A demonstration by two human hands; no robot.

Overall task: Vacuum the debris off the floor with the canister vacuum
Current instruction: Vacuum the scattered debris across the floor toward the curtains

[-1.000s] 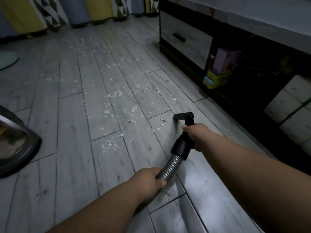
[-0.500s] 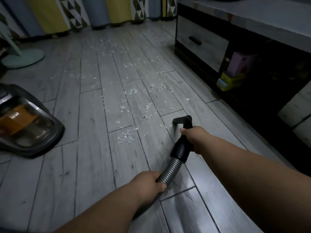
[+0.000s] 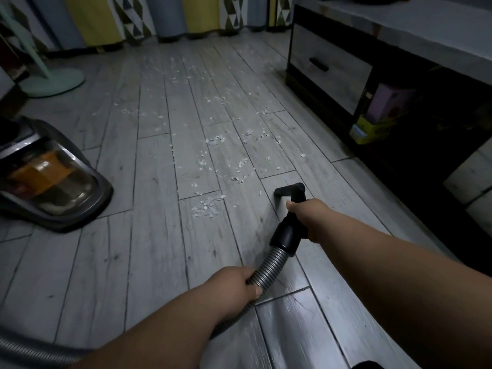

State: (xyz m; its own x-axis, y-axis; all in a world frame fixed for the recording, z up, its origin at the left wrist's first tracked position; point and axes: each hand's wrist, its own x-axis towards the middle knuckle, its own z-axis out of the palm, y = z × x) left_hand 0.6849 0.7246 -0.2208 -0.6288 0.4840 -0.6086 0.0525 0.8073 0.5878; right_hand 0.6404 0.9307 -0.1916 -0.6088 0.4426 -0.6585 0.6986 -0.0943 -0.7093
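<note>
The canister vacuum (image 3: 53, 177) has come further into view at the left since a second ago. The right hand (image 3: 306, 217) curls round the black tube (image 3: 288, 233) just behind the nozzle (image 3: 288, 189), down on the floor (image 3: 154, 262) near a debris (image 3: 206, 207) pile. The left hand (image 3: 234, 286) grips the ribbed hose (image 3: 269, 267).

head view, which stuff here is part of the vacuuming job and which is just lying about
Job: canister vacuum; ribbed hose gripped by left hand; black nozzle held by right hand; white debris on floor.
Lying about: mint stand base; curtains; cabinet; yellow box; pink box.
</note>
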